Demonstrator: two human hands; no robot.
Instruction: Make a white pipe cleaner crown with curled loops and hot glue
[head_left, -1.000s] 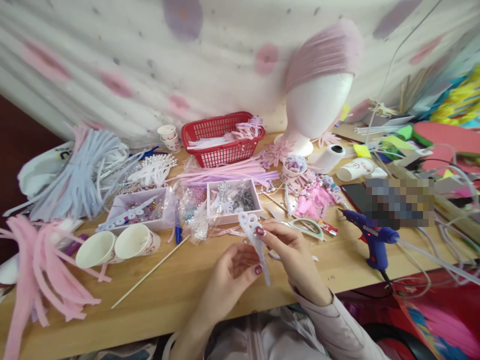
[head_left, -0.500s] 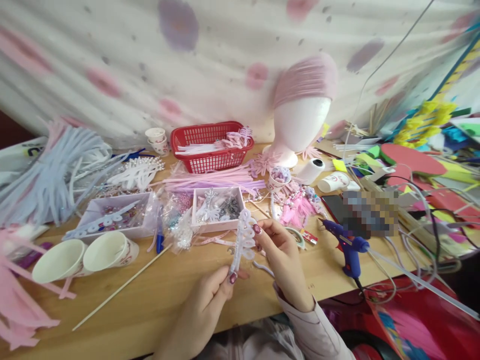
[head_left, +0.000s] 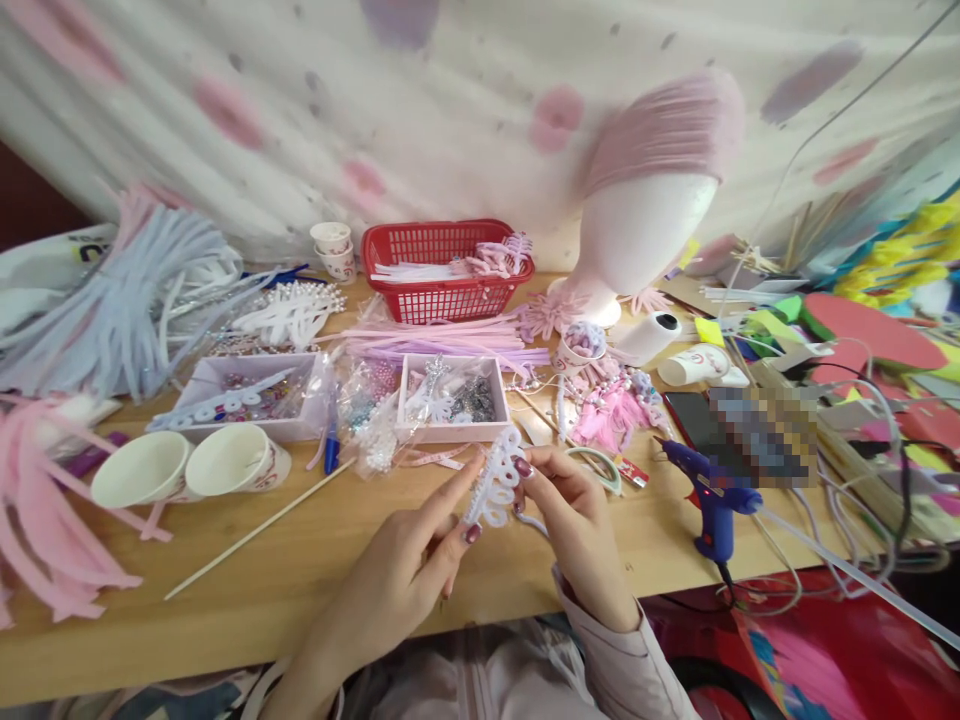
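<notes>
A pale lilac looped pipe-cleaner piece (head_left: 496, 484) is held up over the front of the table, tilted, with a row of loops along its right side. My left hand (head_left: 416, 545) pinches its lower end between thumb and fingers, the index finger lying along its left edge. At the upper right, my right hand (head_left: 566, 510) grips the loops with thumb and fingertips. Behind the piece stands a small white box (head_left: 451, 432) of silvery charms. A lilac pipe-cleaner end (head_left: 534, 524) shows on the table between the hands.
Two paper cups (head_left: 234, 462) and a thin wooden stick (head_left: 259, 530) are at left. A blue glue gun (head_left: 712, 500) with a cord stands at right, near a phone (head_left: 691, 425). Farther back are a red basket (head_left: 446, 302), pipe cleaners (head_left: 172, 290) and a white mannequin head (head_left: 637, 235).
My left index finger has stretched up along the looped piece, which now leans more to the right. The view has shifted, so the table's things sit higher in the picture.
</notes>
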